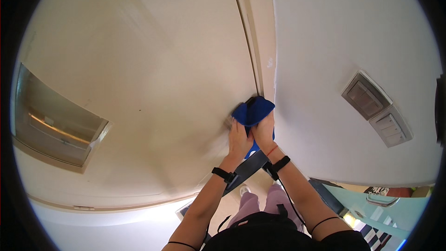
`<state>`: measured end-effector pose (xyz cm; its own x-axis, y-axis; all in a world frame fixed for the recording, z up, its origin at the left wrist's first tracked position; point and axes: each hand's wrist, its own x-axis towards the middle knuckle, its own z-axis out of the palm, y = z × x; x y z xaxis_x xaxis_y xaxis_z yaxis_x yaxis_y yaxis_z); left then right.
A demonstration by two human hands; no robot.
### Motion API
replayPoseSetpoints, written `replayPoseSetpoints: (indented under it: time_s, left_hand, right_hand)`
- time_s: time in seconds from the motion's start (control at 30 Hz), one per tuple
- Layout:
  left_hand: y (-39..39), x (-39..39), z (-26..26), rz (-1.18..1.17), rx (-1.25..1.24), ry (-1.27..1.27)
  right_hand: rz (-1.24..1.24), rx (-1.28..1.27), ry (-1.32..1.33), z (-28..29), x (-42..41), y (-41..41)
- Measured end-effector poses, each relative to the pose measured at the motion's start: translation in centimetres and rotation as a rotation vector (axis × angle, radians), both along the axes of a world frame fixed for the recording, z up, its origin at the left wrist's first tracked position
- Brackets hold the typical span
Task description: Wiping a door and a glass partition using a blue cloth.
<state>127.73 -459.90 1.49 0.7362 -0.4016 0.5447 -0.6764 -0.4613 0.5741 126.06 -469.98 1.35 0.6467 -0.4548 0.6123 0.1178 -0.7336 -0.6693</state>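
A blue cloth (256, 111) is bunched against the edge of a cream door (167, 76), where the door meets its frame (256, 35). My left hand (239, 143) grips the cloth from the left, fingers pointing up into its folds. From the right, my right hand (264, 130) holds the same cloth, close beside the left. A corner of the cloth hangs down between my wrists. Something dark shows at the cloth's upper fold; what it is cannot be made out. Whatever lies under the cloth is hidden.
Two wall switch plates (376, 108) sit on the white wall (331, 35) to the right. A glazed opening (59, 122) is set in the door at left. Below my forearms runs a dark grey bar (247, 169). At lower right is a pale-green panel with a metal handle (383, 200).
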Motion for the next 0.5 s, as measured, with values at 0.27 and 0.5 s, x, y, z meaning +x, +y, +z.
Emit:
replayPoseSetpoints:
  time_s: [0.27,0.5]
  left_hand:
    - [-0.2,0.9,3.1,-0.099,0.484,-0.292]
    - [-2.3,3.1,3.9,-0.228,0.575,-0.426]
  right_hand:
    - [0.012,0.293,-0.031,-1.3,0.6,1.1]
    - [-0.077,0.472,0.105,-2.6,0.8,0.2]
